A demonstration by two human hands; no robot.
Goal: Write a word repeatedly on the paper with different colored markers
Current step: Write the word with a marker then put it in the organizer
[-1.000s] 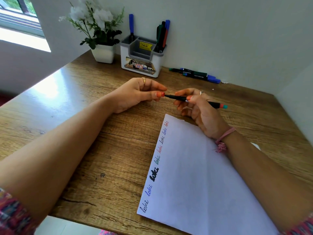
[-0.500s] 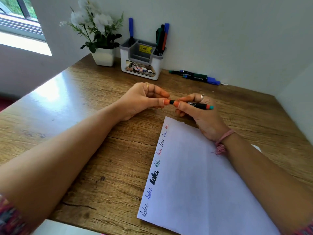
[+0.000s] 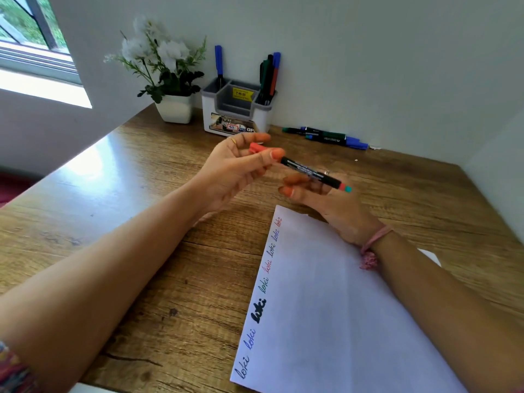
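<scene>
A white paper lies on the wooden desk, with "loki" written several times along its left edge in blue, black, green and red. My left hand is raised above the desk and pinches the red-capped end of a black marker between thumb and fingers. The marker slants down to the right, its red and teal tail past my right hand. That hand sits just under the marker with loosely bent fingers, at the paper's top edge; its grip looks released, though it is blurred.
A white and grey pen holder with several markers stands at the back wall. A white pot of flowers is to its left. Several green and blue markers lie on the desk by the wall.
My hands came together and the cap went onto the marker's tip. My left hand has since lifted the capped end up and away, and my right hand's fingers have loosened.
</scene>
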